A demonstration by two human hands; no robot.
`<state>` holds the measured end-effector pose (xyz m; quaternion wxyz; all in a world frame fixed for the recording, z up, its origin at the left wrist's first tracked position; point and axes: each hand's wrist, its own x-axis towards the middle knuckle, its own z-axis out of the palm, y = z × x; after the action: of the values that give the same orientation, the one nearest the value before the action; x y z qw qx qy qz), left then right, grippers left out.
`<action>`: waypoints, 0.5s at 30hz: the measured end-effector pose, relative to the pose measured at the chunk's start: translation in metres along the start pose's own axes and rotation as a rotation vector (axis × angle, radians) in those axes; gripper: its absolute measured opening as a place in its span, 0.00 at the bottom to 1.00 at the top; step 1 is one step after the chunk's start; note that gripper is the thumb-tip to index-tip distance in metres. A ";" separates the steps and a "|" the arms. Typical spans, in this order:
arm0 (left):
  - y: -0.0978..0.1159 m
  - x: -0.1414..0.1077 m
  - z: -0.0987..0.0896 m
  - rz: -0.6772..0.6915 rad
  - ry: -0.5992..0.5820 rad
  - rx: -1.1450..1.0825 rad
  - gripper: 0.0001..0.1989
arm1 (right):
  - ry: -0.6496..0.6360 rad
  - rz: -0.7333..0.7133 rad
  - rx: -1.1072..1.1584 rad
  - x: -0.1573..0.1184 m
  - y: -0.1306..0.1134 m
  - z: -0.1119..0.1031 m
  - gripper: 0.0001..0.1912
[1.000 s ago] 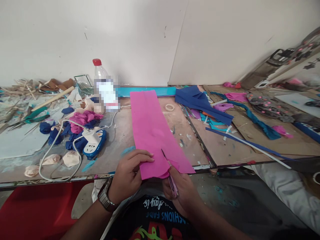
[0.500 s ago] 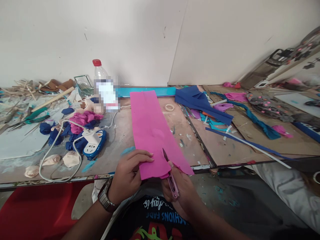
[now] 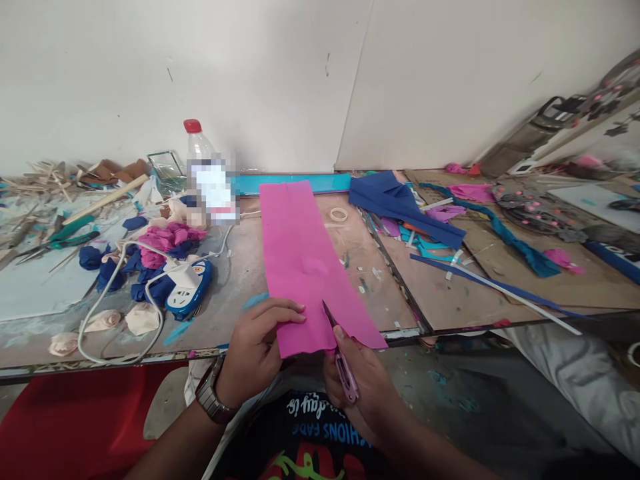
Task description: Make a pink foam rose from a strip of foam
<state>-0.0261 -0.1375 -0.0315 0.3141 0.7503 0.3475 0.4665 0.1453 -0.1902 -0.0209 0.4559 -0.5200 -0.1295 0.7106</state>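
Observation:
A long sheet of pink crepe paper (image 3: 300, 247) lies over the table and runs off its front edge toward me. My left hand (image 3: 260, 343) grips the near left part of the sheet, fingers on top and the thumb hidden below. In my right hand (image 3: 365, 380) is a pair of scissors (image 3: 345, 373) with pinkish handles. Their dark pointed blade lies over the paper near its lower end, angled up and left. The lower blade is hidden, and a slit in the sheet shows beside my right thumb.
Left of the sheet are a blue-and-white power strip (image 3: 189, 293) with a looping white cable, crumpled paper flowers (image 3: 167, 240), pliers (image 3: 75, 233) and a bottle (image 3: 199, 143). To the right lie a tape ring (image 3: 339, 214), folded blue paper (image 3: 405, 207) and a thin white strip (image 3: 520, 298).
The scissors have shifted slightly up and left against the paper. The sheet's near edge lies a little flatter, while my left hand has barely moved.

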 end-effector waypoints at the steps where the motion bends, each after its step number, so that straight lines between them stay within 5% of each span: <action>1: 0.000 0.000 0.000 -0.001 -0.001 0.001 0.14 | -0.003 -0.005 0.002 0.000 0.000 0.000 0.37; 15: -0.002 -0.001 0.000 0.012 -0.009 -0.004 0.16 | 0.020 0.003 0.047 -0.001 -0.001 0.000 0.37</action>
<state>-0.0273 -0.1368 -0.0333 0.3144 0.7538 0.3405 0.4658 0.1461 -0.1907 -0.0193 0.4682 -0.5166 -0.1075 0.7088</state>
